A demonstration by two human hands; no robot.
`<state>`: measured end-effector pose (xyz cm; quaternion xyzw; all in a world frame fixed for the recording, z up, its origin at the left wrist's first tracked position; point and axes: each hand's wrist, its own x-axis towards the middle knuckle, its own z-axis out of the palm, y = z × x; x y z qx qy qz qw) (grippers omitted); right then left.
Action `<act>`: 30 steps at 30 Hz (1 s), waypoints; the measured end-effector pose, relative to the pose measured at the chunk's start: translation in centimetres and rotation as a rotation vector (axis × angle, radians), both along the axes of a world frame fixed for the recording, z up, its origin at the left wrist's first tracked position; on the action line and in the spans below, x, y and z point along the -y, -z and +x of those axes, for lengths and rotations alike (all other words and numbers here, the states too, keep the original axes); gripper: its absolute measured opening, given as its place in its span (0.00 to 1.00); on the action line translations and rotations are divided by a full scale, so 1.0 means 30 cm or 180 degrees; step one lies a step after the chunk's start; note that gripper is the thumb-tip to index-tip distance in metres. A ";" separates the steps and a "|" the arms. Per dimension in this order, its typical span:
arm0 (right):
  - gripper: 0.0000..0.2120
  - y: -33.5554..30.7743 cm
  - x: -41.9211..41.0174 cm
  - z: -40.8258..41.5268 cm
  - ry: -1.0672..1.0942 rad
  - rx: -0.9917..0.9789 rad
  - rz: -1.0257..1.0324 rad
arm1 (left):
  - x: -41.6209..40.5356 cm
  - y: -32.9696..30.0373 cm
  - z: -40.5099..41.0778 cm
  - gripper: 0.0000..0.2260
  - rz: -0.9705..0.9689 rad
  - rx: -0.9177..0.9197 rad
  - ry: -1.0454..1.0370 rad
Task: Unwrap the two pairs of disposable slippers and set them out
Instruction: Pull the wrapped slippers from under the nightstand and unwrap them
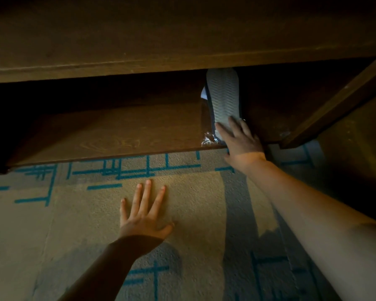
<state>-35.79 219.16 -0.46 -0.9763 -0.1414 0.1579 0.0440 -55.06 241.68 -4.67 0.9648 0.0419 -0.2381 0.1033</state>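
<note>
Resting straight on the near end of a wrapped slipper pack (224, 98), the fingers (232, 130) of the right hand (240, 141) press without curling. That pack lies sole-up in crinkled clear film on a low dark wooden shelf (117, 135), under an overhanging board. Left hand (144, 213) lies flat, fingers spread and released, on beige carpet (193, 203) patterned with teal lines, dimly lit.

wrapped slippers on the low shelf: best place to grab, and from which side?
Probably the near end of the slipper pack, from the front over the shelf edge. It lies lengthwise, sole up, its far end tucked back under the dark board above, so only the near end is open to reach. The right hand already has its fingers laid there; the loose crinkled wrap beside it gives extra purchase.
</note>
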 end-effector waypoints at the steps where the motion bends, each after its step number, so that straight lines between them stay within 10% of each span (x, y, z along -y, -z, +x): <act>1: 0.40 0.002 -0.001 -0.009 0.0012 0.0009 0.0011 | -0.003 0.001 -0.001 0.43 -0.0020 0.0024 0.0005; 11: 0.42 0.001 0.019 -0.251 -0.0319 0.0465 -0.0279 | 0.100 -0.052 -0.115 0.35 -0.0082 0.0188 -0.0373; 21: 0.34 -0.105 -0.005 -0.589 -0.0564 0.0301 0.0137 | 0.266 -0.271 -0.104 0.18 -0.4421 -0.0344 -0.3679; 30: 0.38 -0.221 0.047 -0.737 -0.0737 -0.0348 0.0652 | 0.305 -0.315 -0.169 0.08 -0.4594 -0.0198 -0.3940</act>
